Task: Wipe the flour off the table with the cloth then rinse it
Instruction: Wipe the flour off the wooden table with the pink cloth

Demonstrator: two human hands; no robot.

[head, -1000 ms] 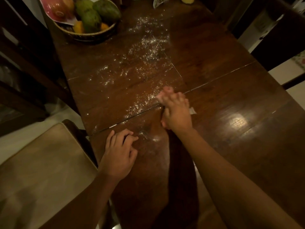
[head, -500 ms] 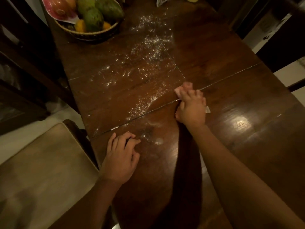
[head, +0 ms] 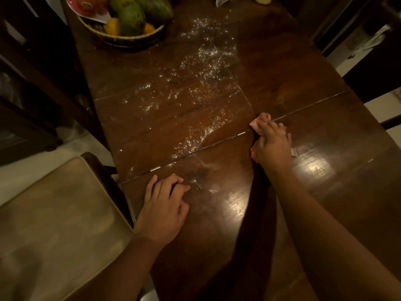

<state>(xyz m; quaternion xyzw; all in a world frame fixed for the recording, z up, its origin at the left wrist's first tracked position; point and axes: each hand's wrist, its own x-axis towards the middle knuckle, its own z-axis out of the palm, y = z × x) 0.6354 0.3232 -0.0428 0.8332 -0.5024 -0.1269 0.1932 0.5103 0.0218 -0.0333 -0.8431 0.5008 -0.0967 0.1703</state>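
Right hand is sweeping the cloth rightward along the tabletop seam, away from the flour.

The right hand, fingers pressing flat on the pink cloth, is sliding off the flour, leaving most unwiped toward the far left edge. Left hand is resting, fingers loosely curled. The cloth is mostly hidden; the fruit basket is cut off.

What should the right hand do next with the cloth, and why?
Probably sweep the cloth leftward across the seam. The right hand presses it on the table just right of the flour, which lies scattered from the fruit basket down toward the resting left hand, so most of it is unwiped.
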